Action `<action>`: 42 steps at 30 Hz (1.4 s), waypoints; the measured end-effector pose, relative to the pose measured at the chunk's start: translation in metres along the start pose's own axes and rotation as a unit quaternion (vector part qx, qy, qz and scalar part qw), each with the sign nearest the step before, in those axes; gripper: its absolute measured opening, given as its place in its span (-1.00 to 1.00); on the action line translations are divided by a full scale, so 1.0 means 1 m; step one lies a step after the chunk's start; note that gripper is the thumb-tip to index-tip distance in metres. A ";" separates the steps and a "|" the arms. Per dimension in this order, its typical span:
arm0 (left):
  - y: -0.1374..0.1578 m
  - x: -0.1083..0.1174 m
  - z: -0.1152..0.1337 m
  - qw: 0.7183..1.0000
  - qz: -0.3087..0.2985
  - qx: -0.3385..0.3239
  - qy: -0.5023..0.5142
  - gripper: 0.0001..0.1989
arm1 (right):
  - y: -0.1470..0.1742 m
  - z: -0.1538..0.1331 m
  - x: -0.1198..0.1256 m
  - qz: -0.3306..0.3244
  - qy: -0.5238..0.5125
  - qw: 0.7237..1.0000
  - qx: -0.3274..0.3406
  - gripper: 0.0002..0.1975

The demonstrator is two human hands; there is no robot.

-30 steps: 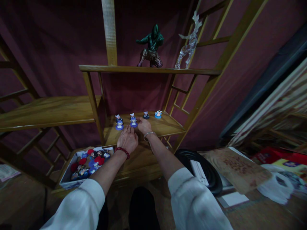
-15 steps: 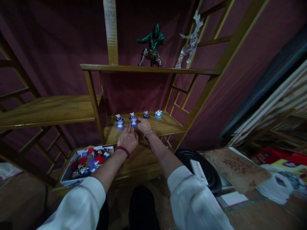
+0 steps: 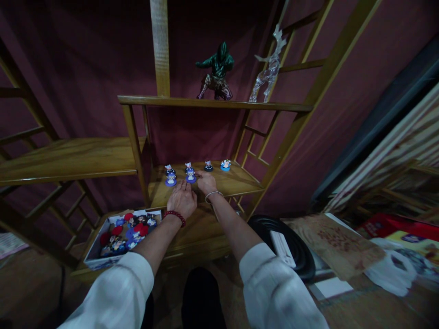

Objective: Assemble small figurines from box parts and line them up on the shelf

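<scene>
On the middle shelf (image 3: 226,185), my left hand (image 3: 183,200) lies with its fingers stretched forward. Its fingertips are just in front of a small purple figurine on a round base (image 3: 190,177). My right hand (image 3: 206,183) is closed, fingers curled, its tip at the right side of that figurine; whatever may be inside the curl is hidden. A matching purple figurine (image 3: 171,179) stands to the left. Behind are dark-based figurines, at left (image 3: 169,169), middle (image 3: 188,166) and right (image 3: 208,166), and a blue-based one (image 3: 225,165) farther right.
A box (image 3: 92,264) full of figurines stands low at left. On the upper shelf (image 3: 192,101) are a green-hooded statue (image 3: 217,68) and a clear deer figure (image 3: 267,71). Down at right lie a black coiled object (image 3: 305,262), brown paper (image 3: 338,242) and a white plastic bag (image 3: 393,272).
The view has shifted slightly. Both hands stay beside the same purple figurine, and the right hand's fingers look a little more curled. The figurines keep their places.
</scene>
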State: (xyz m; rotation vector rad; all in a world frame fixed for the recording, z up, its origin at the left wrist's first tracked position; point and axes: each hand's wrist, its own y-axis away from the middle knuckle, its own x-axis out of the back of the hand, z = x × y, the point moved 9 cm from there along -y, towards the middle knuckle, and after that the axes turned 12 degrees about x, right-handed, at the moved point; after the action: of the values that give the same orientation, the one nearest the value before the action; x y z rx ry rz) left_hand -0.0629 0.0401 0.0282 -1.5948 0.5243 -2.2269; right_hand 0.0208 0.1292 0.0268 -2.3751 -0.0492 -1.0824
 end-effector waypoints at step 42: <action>0.000 0.005 0.002 1.000 0.004 -0.013 -0.008 -0.61 | 0.002 0.003 -0.009 -0.061 -0.043 0.997 -0.021 -0.59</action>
State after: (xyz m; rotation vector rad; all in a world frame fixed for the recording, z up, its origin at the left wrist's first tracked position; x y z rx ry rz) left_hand -0.0629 0.0373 0.0324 -1.6183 0.5561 -2.2083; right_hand 0.0175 0.1308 0.0182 -2.4836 -0.2057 -1.0452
